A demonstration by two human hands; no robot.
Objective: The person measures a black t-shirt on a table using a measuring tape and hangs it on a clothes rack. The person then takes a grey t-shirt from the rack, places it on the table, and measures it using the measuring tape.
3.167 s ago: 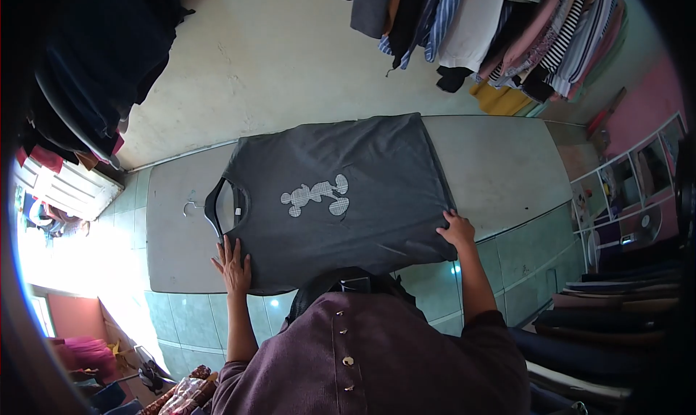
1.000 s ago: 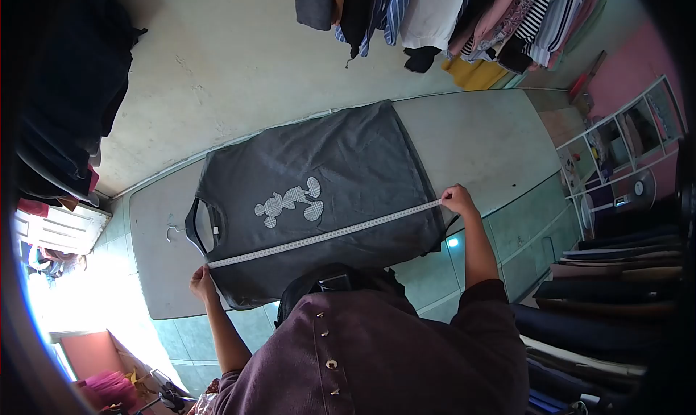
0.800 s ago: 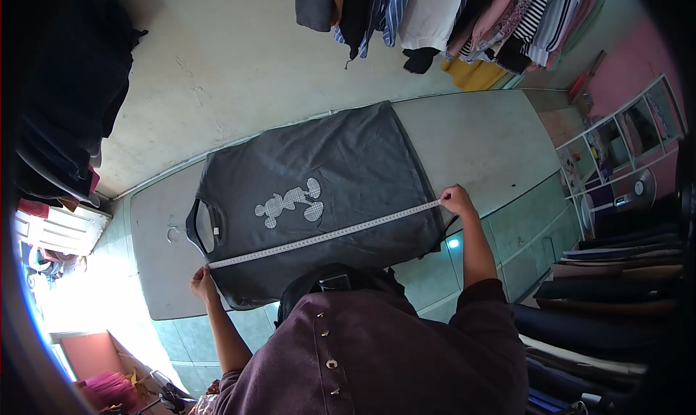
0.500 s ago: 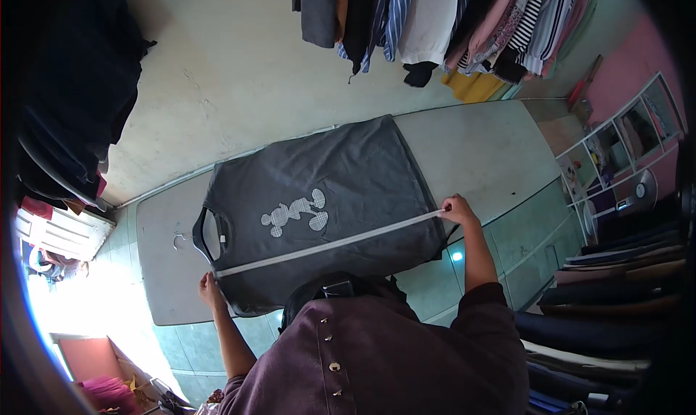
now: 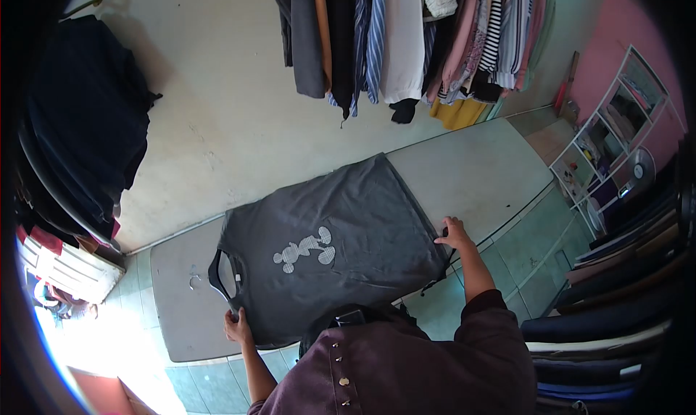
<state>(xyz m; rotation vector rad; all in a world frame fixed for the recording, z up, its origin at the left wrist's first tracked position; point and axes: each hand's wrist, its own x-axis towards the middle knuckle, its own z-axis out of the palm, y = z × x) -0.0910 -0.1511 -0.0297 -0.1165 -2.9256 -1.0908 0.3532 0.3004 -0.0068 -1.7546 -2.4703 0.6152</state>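
Observation:
A dark grey T-shirt (image 5: 362, 219) with a light checked cartoon figure (image 5: 304, 252) on its front lies spread out sideways, collar to the left. Inside its neck sits a black hanger (image 5: 216, 274), its metal hook pointing left. At the shoulder near the collar, my left hand (image 5: 236, 328) pinches the fabric; whether the hanger's end is also in the grip, I cannot tell. My right hand (image 5: 455, 234) is at the hem's near corner, thumb and fingers apart, the thumb close to or touching the cloth. No measuring tape shows in either hand.
A long pale board (image 5: 471, 161) bears the shirt, against the wall. Clothes (image 5: 402, 45) hang on the wall above, and dark garments (image 5: 94, 103) hang at left. To the right are a white rack (image 5: 605, 139) and a row of hanging trousers (image 5: 594, 328).
The pale measuring tape that stretched between both hands across the shirt is gone from view. My right hand's fingers have parted; my left hand now grips the shoulder. The camera view has shifted.

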